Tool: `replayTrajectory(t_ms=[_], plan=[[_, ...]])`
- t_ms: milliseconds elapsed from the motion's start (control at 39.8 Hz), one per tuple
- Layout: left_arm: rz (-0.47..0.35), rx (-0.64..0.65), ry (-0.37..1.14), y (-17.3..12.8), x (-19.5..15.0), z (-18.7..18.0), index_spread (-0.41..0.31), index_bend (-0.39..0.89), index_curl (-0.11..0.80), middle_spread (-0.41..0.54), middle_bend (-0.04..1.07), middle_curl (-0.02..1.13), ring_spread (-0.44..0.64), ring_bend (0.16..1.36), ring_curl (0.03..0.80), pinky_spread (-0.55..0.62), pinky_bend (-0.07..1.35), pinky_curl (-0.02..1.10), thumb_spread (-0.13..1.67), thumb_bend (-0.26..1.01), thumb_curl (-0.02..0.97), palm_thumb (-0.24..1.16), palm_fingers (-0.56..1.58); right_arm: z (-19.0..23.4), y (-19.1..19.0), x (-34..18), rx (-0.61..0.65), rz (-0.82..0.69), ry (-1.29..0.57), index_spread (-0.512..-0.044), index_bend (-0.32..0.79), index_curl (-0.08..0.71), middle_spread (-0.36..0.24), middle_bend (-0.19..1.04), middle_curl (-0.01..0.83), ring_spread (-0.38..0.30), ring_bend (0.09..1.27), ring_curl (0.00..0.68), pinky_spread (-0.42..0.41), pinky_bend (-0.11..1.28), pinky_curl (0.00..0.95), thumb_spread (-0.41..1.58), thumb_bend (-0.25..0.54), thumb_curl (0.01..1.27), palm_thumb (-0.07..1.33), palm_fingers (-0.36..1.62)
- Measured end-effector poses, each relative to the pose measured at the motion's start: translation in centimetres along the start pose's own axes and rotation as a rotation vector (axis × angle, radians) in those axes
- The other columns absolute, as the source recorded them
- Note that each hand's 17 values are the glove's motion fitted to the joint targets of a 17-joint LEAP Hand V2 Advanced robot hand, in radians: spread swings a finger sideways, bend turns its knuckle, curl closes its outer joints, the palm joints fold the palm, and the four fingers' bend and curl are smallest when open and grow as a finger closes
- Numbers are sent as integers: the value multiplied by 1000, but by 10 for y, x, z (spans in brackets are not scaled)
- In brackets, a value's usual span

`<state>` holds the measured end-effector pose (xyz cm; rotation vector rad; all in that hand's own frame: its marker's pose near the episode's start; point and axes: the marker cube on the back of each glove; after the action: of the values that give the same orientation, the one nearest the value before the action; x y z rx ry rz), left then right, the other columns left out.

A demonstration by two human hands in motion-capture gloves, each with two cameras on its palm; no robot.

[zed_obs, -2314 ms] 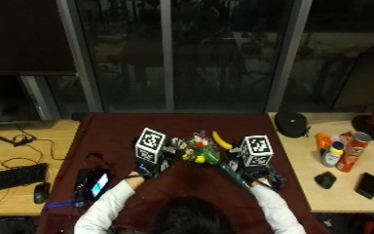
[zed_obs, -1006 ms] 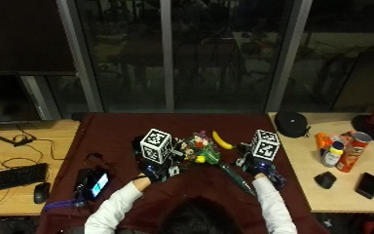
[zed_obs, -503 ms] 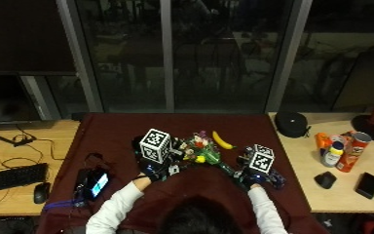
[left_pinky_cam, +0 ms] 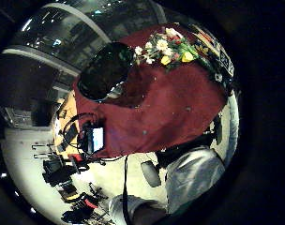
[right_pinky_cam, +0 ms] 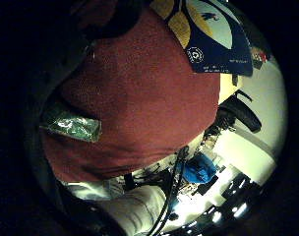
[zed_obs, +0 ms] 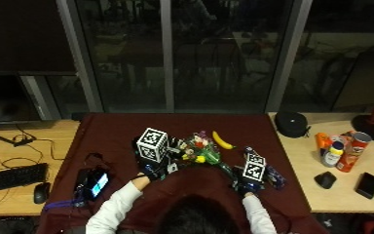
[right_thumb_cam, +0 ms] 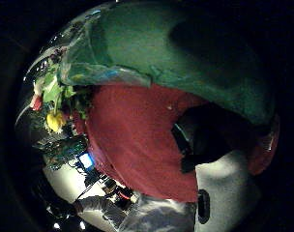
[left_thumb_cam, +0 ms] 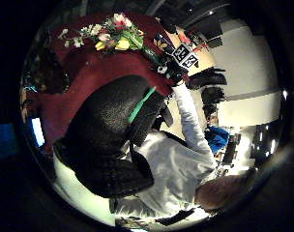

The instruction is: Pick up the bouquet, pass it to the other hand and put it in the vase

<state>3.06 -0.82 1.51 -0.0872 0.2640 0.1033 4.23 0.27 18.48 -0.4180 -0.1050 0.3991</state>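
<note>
The bouquet [zed_obs: 196, 150] lies on the maroon cloth [zed_obs: 116, 141], its white, red and yellow heads in the middle and its green-wrapped stems running towards my right hand [zed_obs: 252, 176]. That hand sits over the stem end. In its thumb side view the green wrap [right_thumb_cam: 185, 53] lies close across the palm, and the fingers seem curled round it. My left hand [zed_obs: 149, 165] rests beside the flower heads and holds nothing. A dark rounded object [left_pinky_cam: 107, 70] stands by the flowers [left_pinky_cam: 163, 49]; I cannot tell whether it is the vase.
A banana [zed_obs: 222, 140] lies behind the bouquet. A blue packet [zed_obs: 274, 178] lies right of my right hand. A device with a lit screen [zed_obs: 96, 183] sits at the cloth's left edge. Cans and bottles [zed_obs: 343, 151] stand on the right-hand table, and a keyboard [zed_obs: 9, 178] lies far left.
My right hand has come back towards me and down onto the bouquet's stem end. The left hand and the flowers have hardly moved.
</note>
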Motion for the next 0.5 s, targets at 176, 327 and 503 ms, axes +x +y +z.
replayTrajectory(t_ms=[176, 327, 503], plan=[[1, 0, -14, 5, -1, -4, 7, 71, 122, 348, 207, 310, 424, 675, 278, 435, 494, 347, 1038, -24, 280, 133, -89, -1, -4, -6, -9, -28, -23, -239, 274, 193, -83, 329, 419, -150, 713, 392, -152, 699, 354, 1000, 7, 392, 780, 924], [-6, -13, -12, 13, -3, -10, 7, 73, 114, 345, 207, 317, 423, 675, 277, 434, 495, 345, 1038, -24, 281, 133, -87, 4, -20, 4, -45, 95, 83, -221, 348, 269, -175, 223, 406, -169, 665, 393, -210, 629, 350, 1007, 43, 410, 905, 1109], [-27, 14, -24, 20, -11, -19, 7, 74, 107, 342, 209, 322, 423, 674, 275, 433, 499, 344, 1043, -24, 283, 131, -84, 8, -32, 7, -123, 58, -15, -219, 316, 331, -156, 267, 435, -201, 634, 409, -202, 481, 332, 1027, 45, 433, 971, 1184]])
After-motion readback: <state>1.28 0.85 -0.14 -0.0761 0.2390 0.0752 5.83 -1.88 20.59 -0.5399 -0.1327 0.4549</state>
